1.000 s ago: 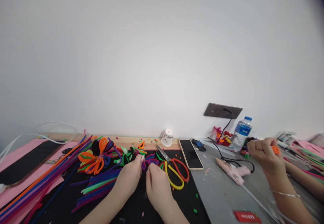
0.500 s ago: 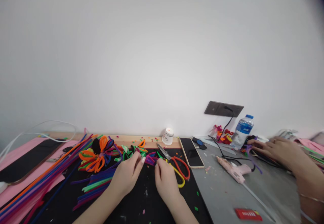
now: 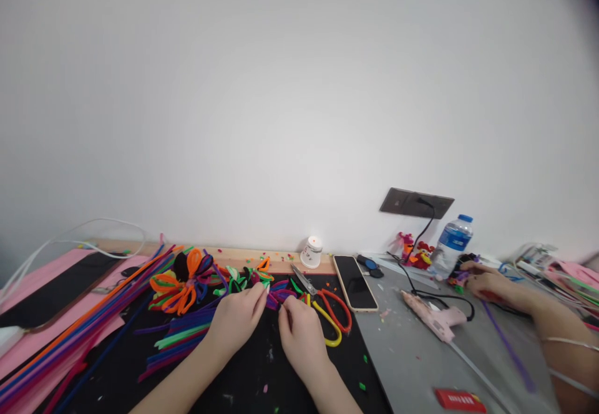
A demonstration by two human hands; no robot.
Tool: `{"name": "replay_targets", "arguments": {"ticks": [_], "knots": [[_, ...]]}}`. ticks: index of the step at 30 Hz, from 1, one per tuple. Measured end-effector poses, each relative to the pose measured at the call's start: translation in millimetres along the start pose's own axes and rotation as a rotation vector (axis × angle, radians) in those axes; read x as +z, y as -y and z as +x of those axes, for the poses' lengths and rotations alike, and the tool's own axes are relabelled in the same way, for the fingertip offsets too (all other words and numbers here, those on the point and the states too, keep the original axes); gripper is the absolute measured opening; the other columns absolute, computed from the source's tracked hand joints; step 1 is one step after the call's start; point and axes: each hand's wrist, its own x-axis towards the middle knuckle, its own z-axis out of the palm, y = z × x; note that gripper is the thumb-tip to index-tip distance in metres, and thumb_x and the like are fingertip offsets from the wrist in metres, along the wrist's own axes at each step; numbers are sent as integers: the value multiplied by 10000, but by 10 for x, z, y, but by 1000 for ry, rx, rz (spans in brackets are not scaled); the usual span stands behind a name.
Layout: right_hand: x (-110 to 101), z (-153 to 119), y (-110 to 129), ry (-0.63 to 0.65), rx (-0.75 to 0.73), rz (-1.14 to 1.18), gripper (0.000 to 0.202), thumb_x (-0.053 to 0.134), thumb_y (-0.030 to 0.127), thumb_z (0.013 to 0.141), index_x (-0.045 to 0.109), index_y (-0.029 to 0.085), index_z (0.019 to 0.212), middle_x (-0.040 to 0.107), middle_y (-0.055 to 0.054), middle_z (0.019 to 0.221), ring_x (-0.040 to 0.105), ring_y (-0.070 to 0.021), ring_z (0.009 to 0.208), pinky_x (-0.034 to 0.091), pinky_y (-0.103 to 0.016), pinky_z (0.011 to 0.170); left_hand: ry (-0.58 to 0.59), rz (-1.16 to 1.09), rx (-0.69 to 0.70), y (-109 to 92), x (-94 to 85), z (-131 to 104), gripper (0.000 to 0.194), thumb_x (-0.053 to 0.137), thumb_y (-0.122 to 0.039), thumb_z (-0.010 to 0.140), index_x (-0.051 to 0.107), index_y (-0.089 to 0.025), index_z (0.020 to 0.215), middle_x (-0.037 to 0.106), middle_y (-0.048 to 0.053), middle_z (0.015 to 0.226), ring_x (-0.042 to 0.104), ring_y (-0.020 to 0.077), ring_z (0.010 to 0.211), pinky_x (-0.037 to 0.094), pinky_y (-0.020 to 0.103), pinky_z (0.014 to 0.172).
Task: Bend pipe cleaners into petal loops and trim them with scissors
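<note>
Two hands at the purple loops, fingertips drawn in close!
Here's the left hand (image 3: pixel 238 318), thumb and forefinger pinched together by the purple loops (image 3: pixel 277 293) over the black mat (image 3: pixel 255 379); the right hand (image 3: pixel 303 333) is curled just beside it, its fingers closed too — whether either pinch holds a strand, I can't tell. The loops sit just past the fingertips, between the green loops (image 3: pixel 235 281) and the scissors (image 3: pixel 322 300), whose yellow and red handles lie near the right hand. Over to the left, an orange flower (image 3: pixel 183 284) above cut stems (image 3: pixel 180 340); to the right, a phone (image 3: pixel 355 283), then a pink glue gun (image 3: pixel 433 318) — and another person's hand (image 3: pixel 491 284) reaches in beside the water bottle (image 3: pixel 452 246).
</note>
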Motion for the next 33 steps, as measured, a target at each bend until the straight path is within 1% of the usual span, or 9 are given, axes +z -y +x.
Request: {"name": "replay_targets", "arguments": {"ticks": [3,8,13,16,20,24,28,31,33], "knots": [[-5,11,-22,-16,40,21,212,361,158,829,420,186,627,495,11,568,480,-121,508,264,-208,484,-18,-41,-22,2,-51,-17,315,266,-291,906,499,-201,714,593,2,578,592,154,544,321,210,493],[-36,41,-140,-74,159,1,259,364,213,843,385,197,585,438,26,512,445,-124,467,254,-218,465,-74,-153,-115,54,-104,-21,360,224,-297,911,485,-203,682,550,-6,550,561,148,525,323,214,506],[-29,71,-270,-112,236,-45,279,376,233,844,370,204,568,431,27,486,450,-139,456,247,-223,455,-78,-139,-113,69,-110,-20,353,234,-302,908,478,-203,673,514,-19,525,533,143,490,315,218,506],[-17,103,-291,-122,253,-74,273,383,228,844,398,204,572,452,22,480,459,-141,446,241,-223,451,-81,-101,-105,87,-124,-25,355,244,-312,907,497,-201,684,543,-7,541,562,157,518,324,222,510],[-13,146,-290,-117,256,-79,239,412,243,842,457,205,610,493,12,500,510,-148,474,250,-215,451,-106,-86,-110,176,-145,-28,360,259,-330,900,547,-189,737,603,26,589,603,181,576,358,231,537],[-28,143,-303,-96,255,-34,211,422,295,841,482,209,658,491,17,499,515,-155,473,255,-215,442,-120,-85,-124,277,-199,-32,360,258,-336,899,558,-183,773,605,26,586,597,179,576,365,231,545],[-56,99,-337,-134,287,48,248,350,277,870,431,211,645,452,27,507,482,-155,471,276,-226,456,-126,-87,-157,356,-292,-30,345,262,-319,895,535,-188,730,584,14,572,569,169,552,355,236,553],[-79,74,-359,-179,319,119,269,333,272,873,387,210,617,410,38,506,434,-140,458,270,-227,454,-93,-111,-170,415,-361,-23,315,281,-309,884,534,-194,736,605,25,626,570,175,588,360,247,571],[-97,66,-357,-202,335,160,278,340,281,870,376,207,605,385,46,504,406,-128,454,263,-225,454,-48,-159,-142,452,-398,-20,277,308,-305,872,543,-199,771,627,37,710,584,185,668,377,254,615]]}}
